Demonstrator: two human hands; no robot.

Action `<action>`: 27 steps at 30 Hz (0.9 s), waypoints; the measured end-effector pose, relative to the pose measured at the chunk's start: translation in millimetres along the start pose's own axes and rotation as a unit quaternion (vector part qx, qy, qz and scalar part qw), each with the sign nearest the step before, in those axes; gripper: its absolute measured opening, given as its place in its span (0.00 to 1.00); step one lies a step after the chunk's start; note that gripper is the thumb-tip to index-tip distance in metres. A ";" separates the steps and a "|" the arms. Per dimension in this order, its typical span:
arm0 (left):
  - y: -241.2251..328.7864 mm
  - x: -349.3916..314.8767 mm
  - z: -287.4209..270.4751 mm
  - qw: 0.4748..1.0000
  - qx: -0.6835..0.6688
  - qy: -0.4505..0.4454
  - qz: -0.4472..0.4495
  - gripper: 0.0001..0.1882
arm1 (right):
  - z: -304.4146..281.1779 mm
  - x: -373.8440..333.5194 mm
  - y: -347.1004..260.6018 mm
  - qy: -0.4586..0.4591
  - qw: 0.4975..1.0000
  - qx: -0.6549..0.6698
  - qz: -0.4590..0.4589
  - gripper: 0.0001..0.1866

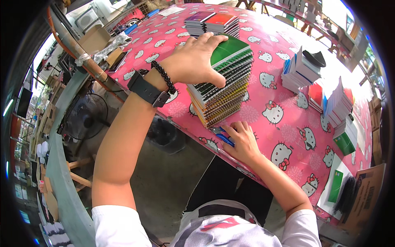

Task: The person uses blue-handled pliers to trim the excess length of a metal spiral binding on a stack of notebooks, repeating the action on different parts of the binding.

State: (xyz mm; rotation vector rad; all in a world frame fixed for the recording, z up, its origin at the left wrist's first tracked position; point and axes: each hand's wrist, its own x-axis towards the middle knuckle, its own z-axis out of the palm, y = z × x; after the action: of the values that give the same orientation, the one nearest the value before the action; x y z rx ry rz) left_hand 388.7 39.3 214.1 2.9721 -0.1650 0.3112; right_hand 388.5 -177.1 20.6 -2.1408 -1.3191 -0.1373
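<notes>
A tall stack of spiral-bound notebooks stands near the table's front edge, a green cover on top and the wire coils facing me. My left hand is spread over the stack's upper left corner, thumb apart from the fingers. How firmly it presses cannot be seen. At the foot of the stack, my right hand lies low over the table. It is closed around blue-handled pliers, whose metal jaws point toward the stack. Part of the handles is hidden under the hand.
Behind the stack are purple and red notebooks. Loose paper stacks and more booklets stand to the right on the pink patterned tablecloth. Black coils lie beside a cardboard box. A fan is left of the table.
</notes>
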 end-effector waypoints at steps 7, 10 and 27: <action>2.5 1.2 -0.3 1.000 0.009 -0.004 -0.001 0.51 | 8.0 1.2 3.6 0.026 0.999 -0.036 -0.024 0.25; 0.8 1.3 -0.6 1.000 -0.004 0.006 0.012 0.51 | 8.4 0.9 1.9 0.017 0.999 -0.037 -0.016 0.25; 2.6 1.8 -1.2 1.000 0.005 0.001 -0.001 0.51 | -12.3 31.8 6.1 -0.254 0.932 0.151 0.210 0.19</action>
State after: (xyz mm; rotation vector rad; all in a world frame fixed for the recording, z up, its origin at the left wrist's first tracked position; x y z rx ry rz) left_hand 389.9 36.8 216.0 2.9816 -0.1593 0.3160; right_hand 412.2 -161.1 40.3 -2.1996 -1.0150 0.7911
